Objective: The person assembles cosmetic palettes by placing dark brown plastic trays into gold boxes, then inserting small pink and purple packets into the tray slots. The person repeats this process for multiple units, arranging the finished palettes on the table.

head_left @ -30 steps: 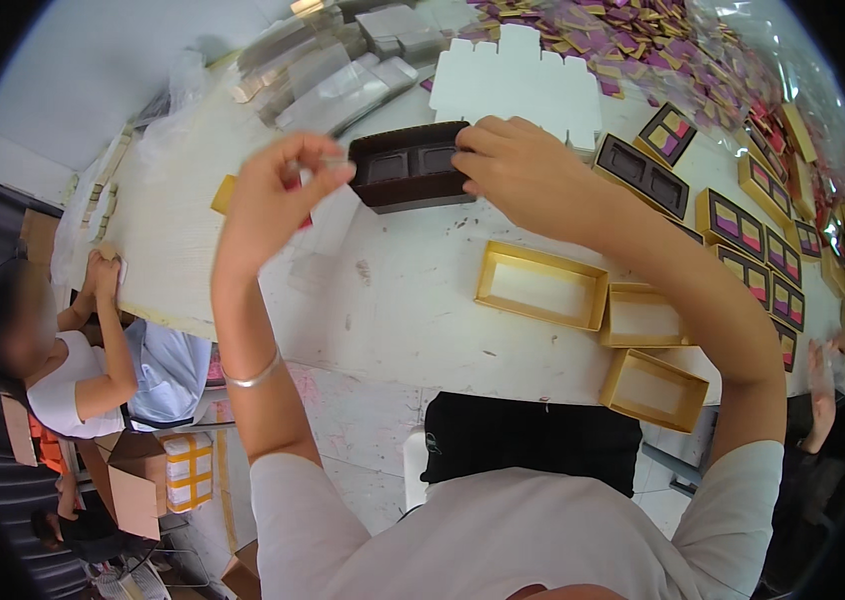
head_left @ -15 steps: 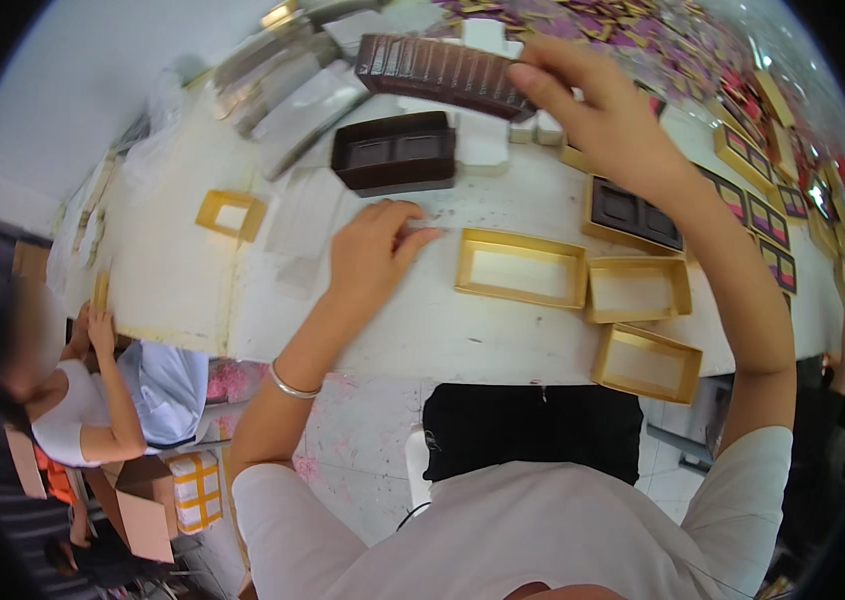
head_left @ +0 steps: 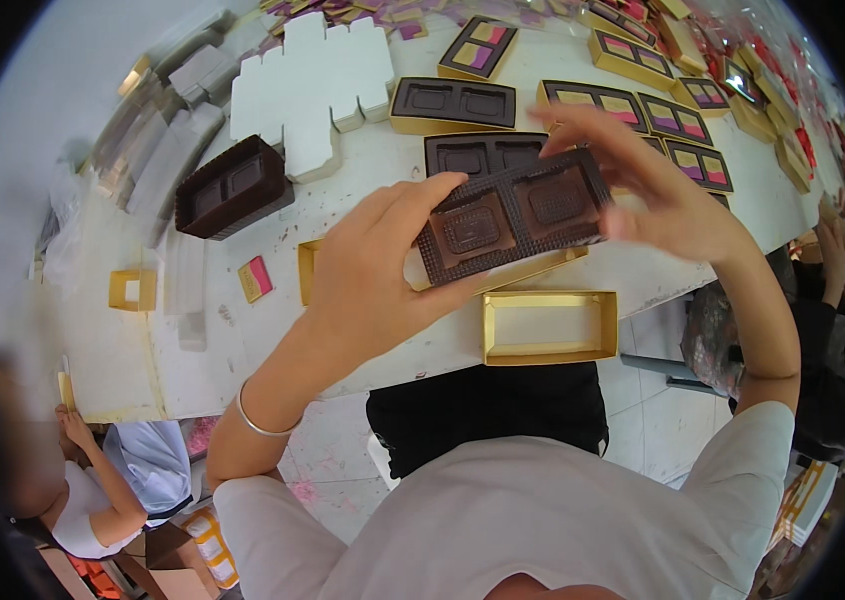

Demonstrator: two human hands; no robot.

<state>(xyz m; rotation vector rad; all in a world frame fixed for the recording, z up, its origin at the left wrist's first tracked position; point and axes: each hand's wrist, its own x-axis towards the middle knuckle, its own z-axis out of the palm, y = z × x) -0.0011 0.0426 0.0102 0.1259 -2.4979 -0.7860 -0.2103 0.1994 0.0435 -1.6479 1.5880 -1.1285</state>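
My left hand is closed on the left end of a dark brown plastic tray with two square recesses. It holds the tray tilted above the table, the recesses facing up toward me. At the tray's right end is my right hand, thumb beside the lower corner and fingers curved over the far side. Motion smears those fingers, so whether they grip the tray cannot be told. Below the held tray a gold box shows only in part. Nearer me an open gold box sits at the table's front edge.
A stack of dark trays stands to the left, beside a pile of white card pieces. A small pink-and-gold square lies near a gold frame. Filled gold boxes crowd the far right. Another person sits at left.
The dark tray has come from my raised right hand down toward me, and my left hand has taken hold of it. The view has shifted; a pink-and-gold square now shows on the table.
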